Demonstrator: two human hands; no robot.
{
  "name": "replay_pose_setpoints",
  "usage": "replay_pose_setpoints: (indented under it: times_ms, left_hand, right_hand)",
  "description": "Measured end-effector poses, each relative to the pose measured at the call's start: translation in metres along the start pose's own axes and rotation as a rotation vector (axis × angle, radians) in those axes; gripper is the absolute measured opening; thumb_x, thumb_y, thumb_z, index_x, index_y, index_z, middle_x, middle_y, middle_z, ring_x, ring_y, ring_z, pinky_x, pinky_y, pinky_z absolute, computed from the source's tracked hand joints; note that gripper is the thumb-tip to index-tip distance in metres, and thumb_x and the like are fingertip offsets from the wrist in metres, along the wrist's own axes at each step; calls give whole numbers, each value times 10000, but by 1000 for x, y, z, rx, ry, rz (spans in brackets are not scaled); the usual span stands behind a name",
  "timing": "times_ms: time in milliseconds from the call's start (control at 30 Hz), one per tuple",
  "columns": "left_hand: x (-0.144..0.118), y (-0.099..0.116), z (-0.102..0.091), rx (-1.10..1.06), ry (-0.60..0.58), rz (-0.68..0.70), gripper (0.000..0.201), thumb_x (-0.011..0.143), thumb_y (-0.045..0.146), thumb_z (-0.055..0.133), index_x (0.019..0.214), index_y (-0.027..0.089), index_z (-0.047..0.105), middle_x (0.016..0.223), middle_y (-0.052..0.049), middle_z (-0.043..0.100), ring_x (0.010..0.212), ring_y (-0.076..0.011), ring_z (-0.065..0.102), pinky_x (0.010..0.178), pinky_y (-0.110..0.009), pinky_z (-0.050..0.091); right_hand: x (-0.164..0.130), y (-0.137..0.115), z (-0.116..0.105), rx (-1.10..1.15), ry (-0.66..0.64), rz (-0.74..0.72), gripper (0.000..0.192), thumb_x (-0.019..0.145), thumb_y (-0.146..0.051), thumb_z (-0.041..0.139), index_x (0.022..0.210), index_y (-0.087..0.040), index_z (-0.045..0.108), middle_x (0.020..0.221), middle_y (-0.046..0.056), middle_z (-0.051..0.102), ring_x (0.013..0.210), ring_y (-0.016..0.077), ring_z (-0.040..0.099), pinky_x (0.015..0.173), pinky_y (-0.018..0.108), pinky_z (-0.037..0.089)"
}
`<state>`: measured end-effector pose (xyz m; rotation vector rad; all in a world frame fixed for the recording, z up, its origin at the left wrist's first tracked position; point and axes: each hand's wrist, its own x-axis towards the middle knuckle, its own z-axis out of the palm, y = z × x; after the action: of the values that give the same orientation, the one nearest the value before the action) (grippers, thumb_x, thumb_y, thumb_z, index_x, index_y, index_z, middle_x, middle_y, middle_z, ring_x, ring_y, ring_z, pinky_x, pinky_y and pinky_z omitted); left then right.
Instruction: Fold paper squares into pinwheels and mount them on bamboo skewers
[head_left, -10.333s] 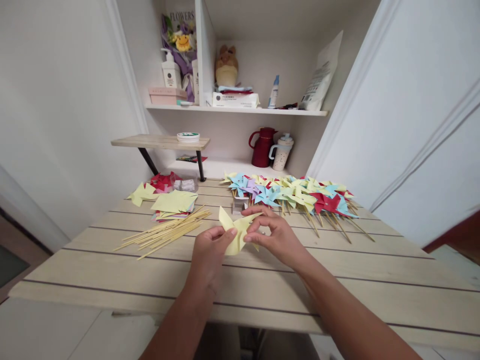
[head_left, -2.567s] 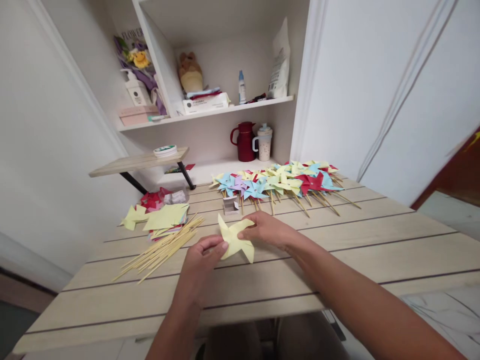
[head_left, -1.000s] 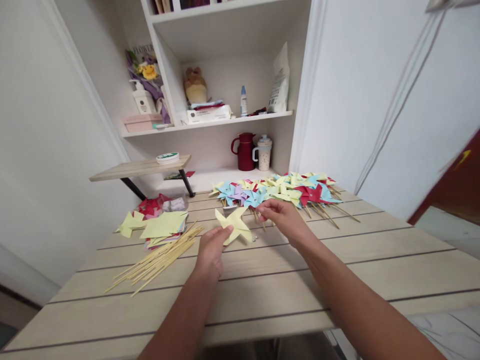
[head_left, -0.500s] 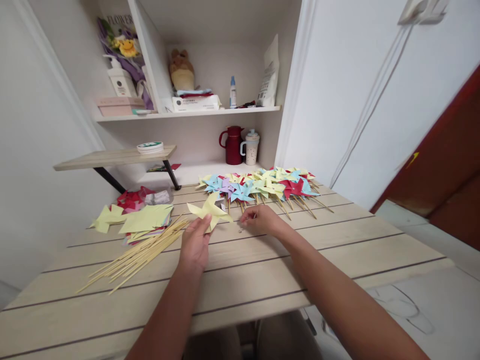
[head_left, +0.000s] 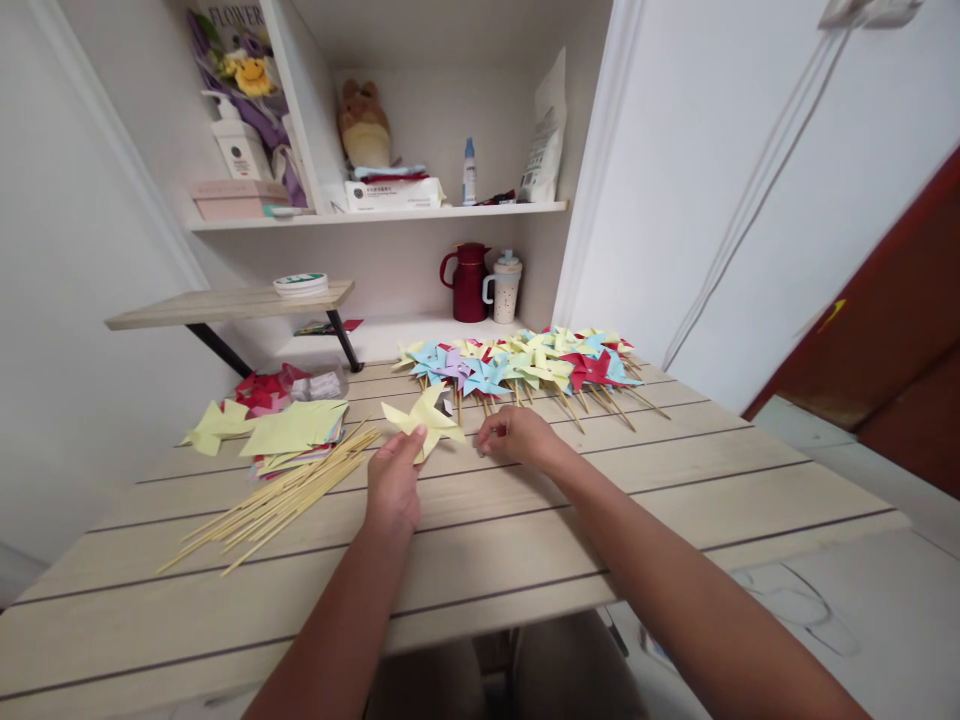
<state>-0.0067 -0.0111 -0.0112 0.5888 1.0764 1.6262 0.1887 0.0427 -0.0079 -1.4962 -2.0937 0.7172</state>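
My left hand point(head_left: 397, 478) pinches a pale yellow paper pinwheel point(head_left: 424, 420) between thumb and fingers, above the middle of the table. Just to its right, my right hand point(head_left: 514, 436) is low at the tabletop with thumb and fingertips pressed together. Something tiny seems to be at those fingertips, too small to name. Behind my hands lies a dense row of finished pinwheels point(head_left: 536, 362) in yellow, blue, red and purple, their sticks pointing toward me. Loose wooden sticks point(head_left: 281, 500) lie in a bundle left of my left hand.
A stack of yellow paper sheets point(head_left: 292, 430), another yellow pinwheel point(head_left: 217, 428) and red paper pieces point(head_left: 266, 390) lie at the left. A small raised shelf point(head_left: 225, 305) stands behind them. A red jug point(head_left: 469, 285) and a cup point(head_left: 506, 290) stand at the back.
My right hand keeps its fingertips together at the table, shifted only slightly. The yellow pinwheel stays in my left hand. The camera view has tilted slightly.
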Motion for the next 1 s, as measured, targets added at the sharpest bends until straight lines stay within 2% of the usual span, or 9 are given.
replay_pose_setpoints:
  times_ms: [233, 400, 700, 767, 900, 1000]
  left_hand:
    - [-3, 3, 3, -31, 25, -9, 170, 655, 157, 830, 779, 125, 718, 799, -30, 725, 731, -127, 659, 720, -254, 520]
    - [-2, 4, 4, -52, 46, -8, 83, 731, 92, 765, 715, 131, 694, 799, -32, 718, 743, -120, 664, 724, -248, 545]
    - [2, 3, 1, -58, 70, -18, 99, 743, 77, 755, 704, 140, 689, 798, -21, 704, 752, -109, 657, 717, -234, 549]
    - [2, 4, 1, -57, 57, -22, 84, 748, 70, 744, 720, 136, 699, 796, -20, 702, 744, -106, 654, 725, -237, 547]
    - [2, 5, 1, -49, 22, -37, 62, 749, 72, 741, 761, 128, 716, 811, -30, 710, 728, -103, 650, 719, -236, 540]
    - [2, 5, 0, -44, 4, -41, 70, 737, 81, 754, 777, 126, 720, 822, -37, 716, 734, -107, 654, 719, -234, 536]
  right_hand:
    - [-2, -5, 2, -20, -26, 3, 99, 706, -192, 658, 726, -224, 750, 724, 3, 700, 641, 138, 572, 583, 246, 352]
    - [-3, -8, 2, -14, -65, 14, 137, 685, -131, 620, 685, -206, 735, 675, 13, 682, 620, 143, 562, 598, 255, 367]
    - [-9, -6, -3, 113, -316, -41, 39, 640, -172, 703, 641, -197, 732, 598, -16, 645, 596, 126, 526, 576, 234, 375]
    - [-8, -4, -3, 142, -320, -39, 26, 639, -196, 717, 664, -192, 724, 596, -26, 630, 592, 118, 510, 567, 228, 364]
    - [-5, 2, -3, 197, -298, -32, 127, 615, -219, 743, 731, -186, 705, 638, -33, 619, 611, 113, 512, 559, 220, 352]
    - [-3, 6, -2, 227, -292, -29, 83, 630, -205, 711, 704, -179, 686, 621, -36, 599, 602, 106, 498, 559, 219, 345]
